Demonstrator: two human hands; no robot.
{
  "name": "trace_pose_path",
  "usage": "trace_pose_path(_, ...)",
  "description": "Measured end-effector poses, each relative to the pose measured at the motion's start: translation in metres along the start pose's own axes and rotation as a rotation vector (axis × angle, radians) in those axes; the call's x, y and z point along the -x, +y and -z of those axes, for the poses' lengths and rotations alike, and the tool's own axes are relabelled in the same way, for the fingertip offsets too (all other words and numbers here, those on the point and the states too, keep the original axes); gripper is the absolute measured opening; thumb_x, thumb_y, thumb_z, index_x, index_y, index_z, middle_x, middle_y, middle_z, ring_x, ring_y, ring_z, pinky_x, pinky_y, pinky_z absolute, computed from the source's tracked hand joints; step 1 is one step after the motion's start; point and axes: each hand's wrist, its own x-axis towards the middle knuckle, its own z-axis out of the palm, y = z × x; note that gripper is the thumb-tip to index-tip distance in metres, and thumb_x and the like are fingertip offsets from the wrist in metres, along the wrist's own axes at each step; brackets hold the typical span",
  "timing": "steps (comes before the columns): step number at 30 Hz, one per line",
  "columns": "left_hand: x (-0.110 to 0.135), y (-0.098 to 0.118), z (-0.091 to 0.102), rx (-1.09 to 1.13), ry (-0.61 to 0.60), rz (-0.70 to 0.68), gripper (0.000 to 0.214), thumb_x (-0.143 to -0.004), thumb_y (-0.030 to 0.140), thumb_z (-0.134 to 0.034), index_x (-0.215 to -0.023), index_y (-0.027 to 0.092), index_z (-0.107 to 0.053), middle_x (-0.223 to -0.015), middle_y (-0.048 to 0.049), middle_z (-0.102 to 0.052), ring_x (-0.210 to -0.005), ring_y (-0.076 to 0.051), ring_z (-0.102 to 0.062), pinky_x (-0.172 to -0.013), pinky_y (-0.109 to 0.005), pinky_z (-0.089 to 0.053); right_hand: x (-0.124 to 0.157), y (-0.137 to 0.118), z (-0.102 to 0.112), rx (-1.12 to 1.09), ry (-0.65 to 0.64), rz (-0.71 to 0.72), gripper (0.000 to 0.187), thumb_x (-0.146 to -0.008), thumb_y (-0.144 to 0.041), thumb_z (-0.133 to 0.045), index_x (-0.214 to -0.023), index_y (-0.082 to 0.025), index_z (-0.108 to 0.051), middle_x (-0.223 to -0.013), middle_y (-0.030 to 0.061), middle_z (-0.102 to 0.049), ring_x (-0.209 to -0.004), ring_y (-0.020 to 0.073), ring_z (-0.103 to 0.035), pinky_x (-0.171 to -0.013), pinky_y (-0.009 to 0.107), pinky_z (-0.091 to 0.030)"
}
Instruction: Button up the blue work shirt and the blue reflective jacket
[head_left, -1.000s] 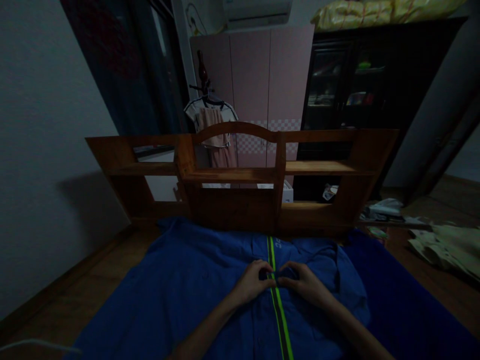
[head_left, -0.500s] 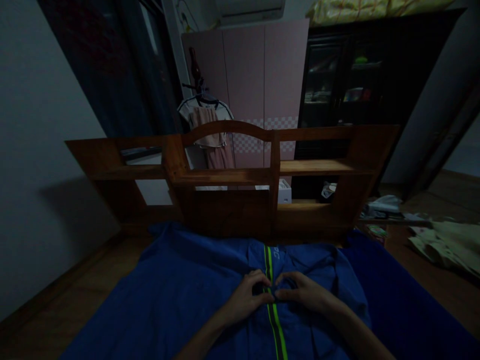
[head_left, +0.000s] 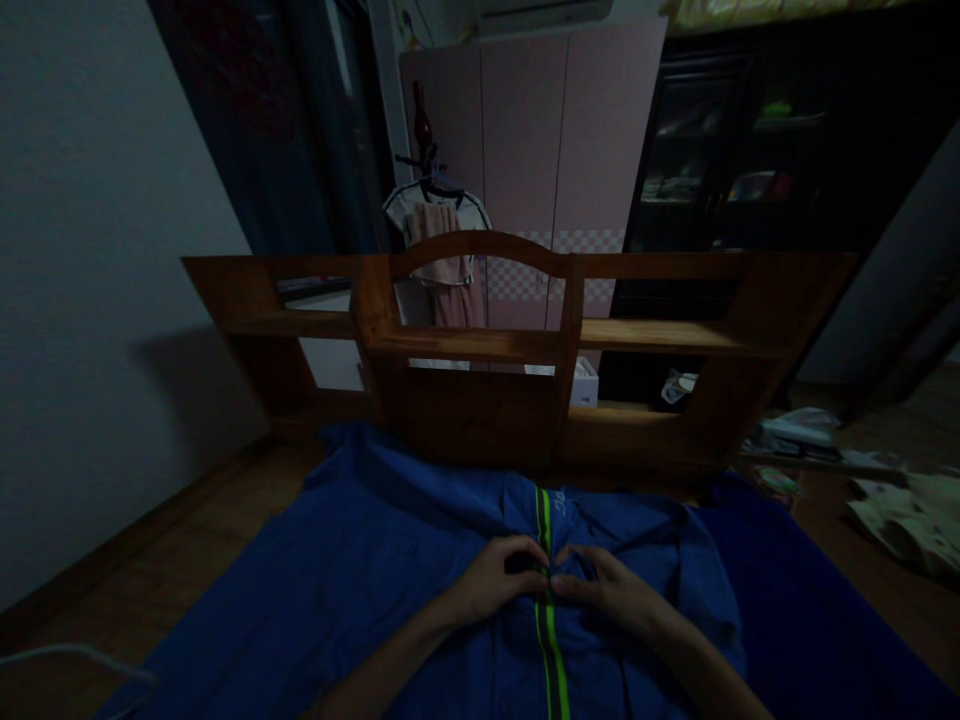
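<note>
A blue shirt (head_left: 390, 580) with a bright green stripe (head_left: 547, 620) down its front lies spread flat on a wooden surface before me. My left hand (head_left: 499, 578) pinches the shirt's front edge just left of the stripe, fingers curled. My right hand (head_left: 607, 585) pinches the opposite edge just right of it. The fingertips of both hands meet at the stripe, a little below the collar (head_left: 555, 505). What the fingers press there is too small and dark to make out.
A wooden shelf unit (head_left: 480, 350) stands right behind the shirt. Beyond it are a pink wardrobe (head_left: 540, 150), clothes on a hanger (head_left: 439, 235) and a dark cabinet (head_left: 750, 150). Papers and cloth (head_left: 892, 500) lie at the right. A grey wall (head_left: 97, 250) runs along the left.
Both hands have stayed together at the stripe, shifting slightly toward me along it. The view has swung a little to the left.
</note>
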Motion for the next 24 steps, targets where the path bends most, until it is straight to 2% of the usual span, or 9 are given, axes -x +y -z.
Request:
trace_pose_path(5, -0.002, 0.002, 0.004, 0.017, -0.049, 0.004, 0.022, -0.071, 0.027, -0.071, -0.089, 0.016, -0.067, -0.084, 0.0003, -0.063, -0.084, -0.015, -0.055, -0.075, -0.022, -0.04, 0.007, -0.005, -0.007, 0.018, 0.034, 0.068, 0.04, -0.078, -0.053, -0.061, -0.1, -0.019, -0.061, -0.09, 0.0013, -0.059, -0.083, 0.0153, -0.053, -0.072, 0.024, -0.043)
trace_pose_path(9, -0.002, 0.003, 0.008, 0.057, -0.063, 0.063, 0.027, -0.067, 0.029, -0.073, -0.09, 0.015, -0.067, -0.082, -0.0002, -0.062, -0.079, -0.014, -0.055, -0.072, -0.022, -0.041, 0.011, -0.012, -0.011, 0.089, 0.057, 0.14, 0.039, -0.082, -0.053, -0.055, -0.1, -0.019, -0.06, -0.085, 0.001, -0.057, -0.078, 0.0143, -0.052, -0.066, 0.022, -0.042)
trace_pose_path(14, 0.0, 0.002, 0.009, 0.046, -0.08, 0.059, 0.03, -0.064, 0.031, -0.076, -0.087, 0.014, -0.068, -0.078, 0.0004, -0.062, -0.074, -0.013, -0.054, -0.066, -0.021, -0.039, 0.012, -0.02, -0.009, 0.16, 0.034, 0.185, 0.032, -0.083, -0.047, -0.057, -0.099, -0.019, -0.06, -0.09, 0.0007, -0.059, -0.082, 0.0144, -0.053, -0.071, 0.022, -0.043)
trace_pose_path(19, 0.003, 0.0, 0.002, -0.049, -0.003, 0.007, 0.028, -0.064, 0.033, -0.075, -0.084, 0.015, -0.068, -0.076, 0.0003, -0.063, -0.075, -0.015, -0.054, -0.067, -0.022, -0.04, 0.014, -0.021, -0.005, 0.338, 0.061, 0.299, 0.024, -0.086, -0.039, -0.054, -0.099, -0.02, -0.059, -0.096, 0.0029, -0.062, -0.088, 0.0176, -0.057, -0.078, 0.026, -0.043)
trace_pose_path(24, 0.001, -0.005, -0.007, -0.076, 0.183, -0.046, 0.026, -0.066, 0.033, -0.074, -0.083, 0.015, -0.066, -0.082, -0.0018, -0.065, -0.081, -0.018, -0.058, -0.074, -0.025, -0.043, 0.011, -0.014, -0.014, 0.513, 0.206, 0.438, 0.014, -0.09, -0.026, -0.047, -0.101, -0.02, -0.053, -0.096, 0.0052, -0.06, -0.09, 0.0192, -0.057, -0.079, 0.03, -0.043)
